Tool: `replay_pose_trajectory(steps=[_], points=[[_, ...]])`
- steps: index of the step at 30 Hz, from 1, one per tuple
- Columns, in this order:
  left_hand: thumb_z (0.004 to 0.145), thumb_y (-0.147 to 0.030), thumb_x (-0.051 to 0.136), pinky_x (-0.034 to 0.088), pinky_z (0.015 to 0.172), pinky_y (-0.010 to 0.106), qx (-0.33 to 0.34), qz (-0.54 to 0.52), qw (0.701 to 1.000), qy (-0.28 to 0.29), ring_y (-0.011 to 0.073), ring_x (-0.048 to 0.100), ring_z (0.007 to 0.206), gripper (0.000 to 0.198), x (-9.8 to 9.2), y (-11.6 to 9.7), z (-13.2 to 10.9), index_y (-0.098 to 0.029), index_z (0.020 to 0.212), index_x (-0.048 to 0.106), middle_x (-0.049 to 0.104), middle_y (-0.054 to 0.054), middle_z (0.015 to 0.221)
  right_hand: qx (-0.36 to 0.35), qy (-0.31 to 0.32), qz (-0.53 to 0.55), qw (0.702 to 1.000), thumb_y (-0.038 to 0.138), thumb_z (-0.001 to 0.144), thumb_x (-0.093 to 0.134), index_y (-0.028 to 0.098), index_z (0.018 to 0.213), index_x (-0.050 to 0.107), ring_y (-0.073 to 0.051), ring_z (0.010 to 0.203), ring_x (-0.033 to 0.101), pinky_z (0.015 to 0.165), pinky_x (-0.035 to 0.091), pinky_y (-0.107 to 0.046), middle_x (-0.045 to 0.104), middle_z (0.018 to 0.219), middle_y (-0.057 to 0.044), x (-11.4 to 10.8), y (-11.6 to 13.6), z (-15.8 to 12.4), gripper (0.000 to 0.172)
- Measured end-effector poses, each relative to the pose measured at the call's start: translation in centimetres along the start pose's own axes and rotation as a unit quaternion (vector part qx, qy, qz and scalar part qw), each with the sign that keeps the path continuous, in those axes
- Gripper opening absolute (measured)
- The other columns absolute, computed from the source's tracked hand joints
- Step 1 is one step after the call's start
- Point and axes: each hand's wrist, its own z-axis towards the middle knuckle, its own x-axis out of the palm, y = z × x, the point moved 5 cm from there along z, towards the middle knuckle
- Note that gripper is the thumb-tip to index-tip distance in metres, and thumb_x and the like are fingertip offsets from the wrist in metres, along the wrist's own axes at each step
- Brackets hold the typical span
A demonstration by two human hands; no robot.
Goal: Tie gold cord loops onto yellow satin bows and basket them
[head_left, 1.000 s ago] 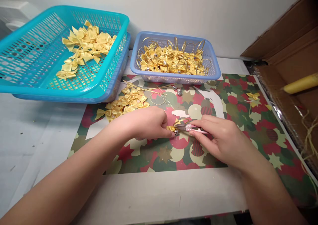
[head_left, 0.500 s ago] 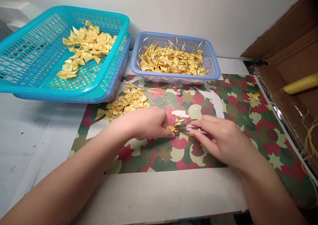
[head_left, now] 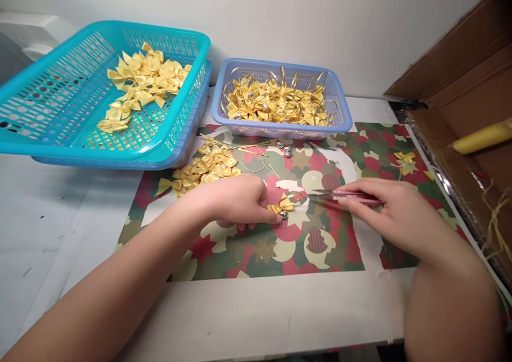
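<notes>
The right hand (head_left: 396,207) has just drawn back to the right, taking the pink-handled snips-like tool (head_left: 325,194) with it. Half a second ago the tip sat at the gold wire loop (head_left: 298,195); now it points at the loop from a short gap away, blurred as if moving. The right grip is closed around the handles, pinching them between thumb and forefinger.

The left hand (head_left: 242,199) stays where it was, curled low over the patterned sheet (head_left: 256,255), its grip pinching the yellow ribbon bow (head_left: 275,208). The thumb tip lies right beside the silver bell (head_left: 284,215), and the loop stands out to the right. With the tool clear, the bow, bell and loop show more openly, which suggests the tool's work at this spot is paused or finished; whether the wire is cut is too small to tell.

The loose bow pile (head_left: 212,162) on the worktop (head_left: 280,308) looks unchanged, as do the contents of the 2 nearest baskets, the turquoise basket (head_left: 80,151) and the periwinkle basket (head_left: 280,130).
</notes>
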Motion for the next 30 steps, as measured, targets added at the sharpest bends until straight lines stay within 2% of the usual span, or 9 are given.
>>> replay_pose_trajectory(steps=[3, 6, 10, 14, 16, 19, 21, 25, 30], points=[[0.073, -0.058, 0.057, 0.038, 0.040, 0.025, -0.017, -0.061, 0.997, 0.037, 0.0162, 0.057, 0.045, 0.041, 0.1, 0.0, -0.1, -0.019, 0.060, 0.058, 0.067, 0.005, 0.059, 0.017, -0.077, -0.066, 0.995, 0.037, 0.089, 0.059, 0.021, 0.093, 0.072, -0.024, 0.087, 0.063, 0.072, 0.050, -0.036, 0.070, 0.093, -0.007, -0.1, -1.7, 0.7, 0.021], [0.075, -0.056, 0.056, 0.037, 0.039, 0.023, -0.027, -0.107, 0.993, 0.052, 0.0175, 0.061, 0.047, 0.039, 0.2, 0.1, 0.2, -0.019, 0.067, 0.060, 0.068, 0.006, 0.060, -0.006, -0.112, -0.111, 0.987, 0.036, 0.089, 0.061, 0.021, 0.097, 0.072, -0.025, 0.087, 0.059, 0.077, 0.047, -0.041, 0.067, 0.092, -0.007, 1.0, -1.9, 1.6, 0.021], [0.076, -0.054, 0.057, 0.038, 0.039, 0.023, -0.011, -0.160, 0.986, 0.034, 0.0149, 0.060, 0.043, 0.037, 0.4, 0.2, 0.8, -0.018, 0.074, 0.061, 0.069, 0.004, 0.061, -0.019, -0.120, -0.130, 0.984, 0.034, 0.088, 0.061, 0.021, 0.098, 0.072, -0.024, 0.084, 0.055, 0.076, 0.045, -0.041, 0.064, 0.090, -0.007, 2.9, -1.4, 2.2, 0.020], [0.076, -0.055, 0.058, 0.034, 0.036, 0.022, -0.005, -0.167, 0.986, 0.003, 0.0128, 0.056, 0.039, 0.039, 0.6, 0.2, 1.0, -0.017, 0.075, 0.062, 0.070, 0.006, 0.065, -0.028, -0.146, -0.106, 0.983, 0.026, 0.084, 0.062, 0.020, 0.094, 0.068, -0.024, 0.087, 0.054, 0.079, 0.044, -0.040, 0.062, 0.090, -0.006, 3.0, -0.4, 2.1, 0.013], [0.076, -0.058, 0.057, 0.032, 0.033, 0.022, -0.018, -0.150, 0.989, -0.003, 0.0133, 0.055, 0.038, 0.042, 0.7, 0.2, 0.9, -0.017, 0.071, 0.062, 0.070, 0.007, 0.064, -0.033, -0.118, -0.056, 0.991, 0.021, 0.081, 0.063, 0.019, 0.082, 0.062, -0.020, 0.079, 0.054, 0.073, 0.044, -0.034, 0.060, 0.083, -0.004, 2.8, 0.3, 1.8, 0.002], [0.076, -0.059, 0.055, 0.033, 0.031, 0.023, -0.023, -0.128, 0.991, -0.019, 0.0143, 0.056, 0.038, 0.043, 0.8, 0.0, 0.7, -0.017, 0.068, 0.061, 0.070, 0.007, 0.065, -0.029, 0.022, 0.027, 0.999, 0.022, 0.077, 0.066, 0.020, 0.068, 0.052, -0.013, 0.060, 0.048, 0.055, 0.038, -0.024, 0.052, 0.066, 0.003, 3.7, 1.6, 1.2, 0.018], [0.077, -0.054, 0.054, 0.036, 0.033, 0.022, -0.004, -0.128, 0.991, -0.032, 0.0153, 0.059, 0.043, 0.038, 1.0, -0.4, 0.7, -0.018, 0.066, 0.060, 0.070, 0.006, 0.064, -0.030, 0.072, 0.045, 0.996, 0.025, 0.080, 0.065, 0.019, 0.065, 0.051, -0.011, 0.056, 0.046, 0.051, 0.034, -0.022, 0.050, 0.061, 0.004, 4.6, 2.5, 0.9, 0.021], [0.079, -0.039, 0.052, 0.038, 0.038, 0.021, 0.053, -0.141, 0.985, -0.081, 0.0146, 0.062, 0.048, 0.026, 1.4, -1.4, 1.1, -0.018, 0.065, 0.056, 0.067, 0.002, 0.063, -0.050, 0.049, 0.050, 0.996, 0.019, 0.088, 0.053, 0.019, 0.064, 0.048, -0.011, 0.055, 0.046, 0.052, 0.031, -0.023, 0.050, 0.058, 0.004, 5.7, 3.6, 0.9, 0.024], [0.086, -0.031, 0.046, 0.042, 0.053, 0.022, 0.173, -0.188, 0.940, -0.226, 0.0124, 0.058, 0.055, 0.018, 0.6, -2.6, 1.1, -0.019, 0.073, 0.051, 0.057, -0.003, 0.060, -0.125, -0.017, 0.123, 0.984, 0.010, 0.078, 0.056, 0.020, 0.073, 0.053, -0.013, 0.063, 0.049, 0.059, 0.040, -0.025, 0.054, 0.067, 0.002, 4.2, 4.1, 0.7, 0.011]])
